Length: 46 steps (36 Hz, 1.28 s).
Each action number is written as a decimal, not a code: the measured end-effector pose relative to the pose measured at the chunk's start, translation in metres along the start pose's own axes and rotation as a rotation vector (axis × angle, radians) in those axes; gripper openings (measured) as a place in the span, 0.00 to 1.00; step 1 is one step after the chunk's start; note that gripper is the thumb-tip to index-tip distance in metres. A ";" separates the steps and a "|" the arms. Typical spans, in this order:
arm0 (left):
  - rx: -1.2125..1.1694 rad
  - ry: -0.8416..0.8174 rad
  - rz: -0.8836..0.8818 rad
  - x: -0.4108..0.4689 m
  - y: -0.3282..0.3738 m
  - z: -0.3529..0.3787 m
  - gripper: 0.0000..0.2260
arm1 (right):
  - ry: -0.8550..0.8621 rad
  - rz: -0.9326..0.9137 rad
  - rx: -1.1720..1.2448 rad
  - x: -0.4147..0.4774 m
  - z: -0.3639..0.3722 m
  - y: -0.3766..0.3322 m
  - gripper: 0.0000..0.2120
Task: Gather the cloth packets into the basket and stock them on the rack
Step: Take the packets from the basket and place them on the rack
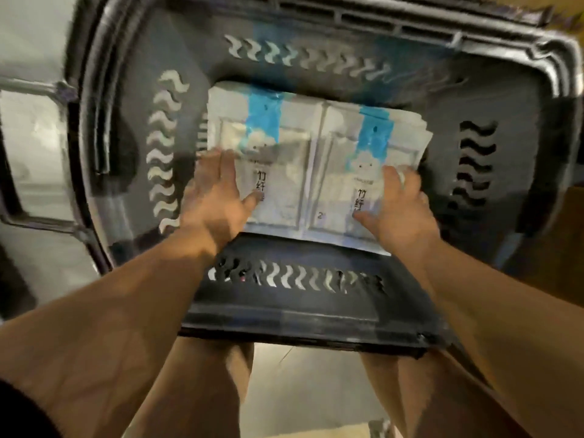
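1. The left hand (218, 194) lies on the left edge of the packets (316, 147), fingers straight and flat and thumb spread across the printed face; it presses and does not grip.
2. The right hand (403, 210) takes the right edge of the packets: its fingers curl over that side and the thumb rests on top. Blur hides how deep the fingers reach.
3. The packets sit as two white, blue-banded stacks, side by side and touching, on the floor of the basket (316, 327), roughly centred and clear of its slotted walls. They lie between the two hands, and each hand is in contact with its own outer edge.
4. Judged from this, the gathering step is in hand: the stacks are being seated or squared in the basket. A lift-out cannot be ruled out, but no rack is in view.
5. If more packets remain, the next move calls for letting go and leaving the stacks level, so that later ones lie flat. If not, it calls for both hands to go to the basket for carrying to the rack. The slick wrappers look likely to slide if the basket tilts.
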State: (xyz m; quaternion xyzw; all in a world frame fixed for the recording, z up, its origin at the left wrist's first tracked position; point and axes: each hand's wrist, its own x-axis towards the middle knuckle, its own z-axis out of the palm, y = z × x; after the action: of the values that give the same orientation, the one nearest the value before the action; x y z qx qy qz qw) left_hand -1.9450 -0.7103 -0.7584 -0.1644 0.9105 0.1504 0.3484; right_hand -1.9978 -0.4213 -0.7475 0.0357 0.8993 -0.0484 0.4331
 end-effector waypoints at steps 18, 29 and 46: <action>-0.600 0.247 -0.460 -0.019 0.018 0.008 0.14 | 0.265 0.386 0.721 -0.004 0.009 0.012 0.21; -0.521 0.234 -0.294 -0.122 0.024 -0.099 0.08 | 0.260 0.241 1.001 -0.139 -0.105 0.007 0.10; -0.813 0.538 -0.054 -0.343 0.088 -0.385 0.07 | 0.353 -0.101 1.002 -0.401 -0.345 -0.071 0.02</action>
State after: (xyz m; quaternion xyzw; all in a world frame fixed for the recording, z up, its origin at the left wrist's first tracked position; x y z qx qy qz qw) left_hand -1.9644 -0.7137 -0.2355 -0.3437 0.8313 0.4367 0.0120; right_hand -2.0236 -0.4601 -0.2156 0.2025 0.8259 -0.4858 0.2022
